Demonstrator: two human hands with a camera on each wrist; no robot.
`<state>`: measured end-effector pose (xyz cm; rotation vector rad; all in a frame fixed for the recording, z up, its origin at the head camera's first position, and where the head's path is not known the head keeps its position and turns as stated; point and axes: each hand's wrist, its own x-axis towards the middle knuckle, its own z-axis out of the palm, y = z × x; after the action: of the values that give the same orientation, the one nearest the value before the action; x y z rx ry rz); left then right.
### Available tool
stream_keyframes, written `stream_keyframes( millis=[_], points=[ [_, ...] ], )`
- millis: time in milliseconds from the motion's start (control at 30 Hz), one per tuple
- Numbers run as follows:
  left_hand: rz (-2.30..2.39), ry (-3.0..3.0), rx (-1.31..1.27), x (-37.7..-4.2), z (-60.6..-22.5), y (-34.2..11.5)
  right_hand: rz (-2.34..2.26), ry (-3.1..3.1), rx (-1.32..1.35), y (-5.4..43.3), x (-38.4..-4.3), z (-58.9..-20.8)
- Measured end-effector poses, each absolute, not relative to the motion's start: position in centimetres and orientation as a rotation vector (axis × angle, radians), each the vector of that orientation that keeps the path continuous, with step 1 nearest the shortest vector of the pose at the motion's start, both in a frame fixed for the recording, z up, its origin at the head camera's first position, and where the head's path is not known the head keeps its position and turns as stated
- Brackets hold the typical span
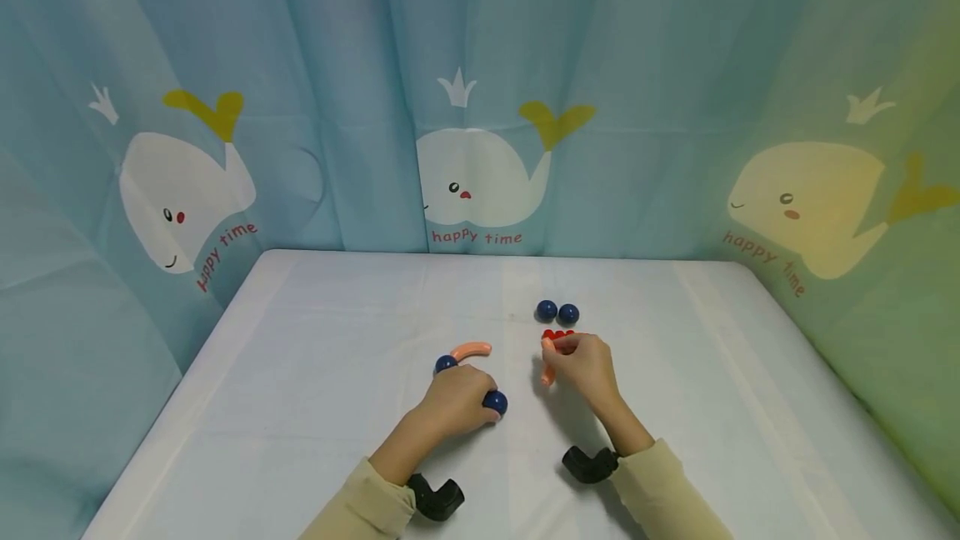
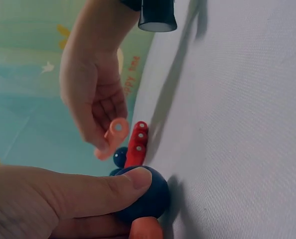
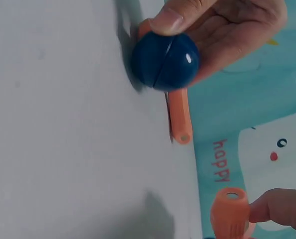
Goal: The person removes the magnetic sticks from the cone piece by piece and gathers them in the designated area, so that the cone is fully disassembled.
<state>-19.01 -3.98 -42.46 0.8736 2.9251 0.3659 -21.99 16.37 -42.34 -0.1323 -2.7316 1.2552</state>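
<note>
My left hand (image 1: 459, 400) grips a shiny blue ball (image 1: 495, 402) low over the white table, with the thumb pressed on it in the left wrist view. An orange rod end (image 2: 146, 230) shows right beside that ball; the rest of it is hidden. Just beyond the hand, a second blue ball (image 1: 446, 364) sits against a curved orange rod (image 1: 472, 349). To the right, my right hand (image 1: 588, 365) pinches another orange rod (image 1: 549, 367) between thumb and fingers. This rod's near end (image 2: 119, 127) has a round silvery inset, and it is held above the table.
Several red rods (image 1: 558, 334) lie side by side just beyond my right hand. Behind them stand two blue balls, one left (image 1: 547, 311) and one right (image 1: 569, 314). Black wrist mounts (image 1: 590, 465) hang under both wrists. A whale-print curtain (image 1: 360, 107) borders the table.
</note>
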Motion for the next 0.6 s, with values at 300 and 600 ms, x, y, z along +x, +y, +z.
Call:
stream_keyframes(
  millis=[300, 600],
  points=[
    [0.420, 2.930, 0.823, -18.8, -42.6, -3.6, 1.257, -2.743, -0.256, 19.7, -22.4, -41.4],
    [0.403, 2.925, 0.809, -18.7, -42.4, -3.6, 1.209, -2.811, -0.259, 21.4, -23.5, -41.3]
  ],
)
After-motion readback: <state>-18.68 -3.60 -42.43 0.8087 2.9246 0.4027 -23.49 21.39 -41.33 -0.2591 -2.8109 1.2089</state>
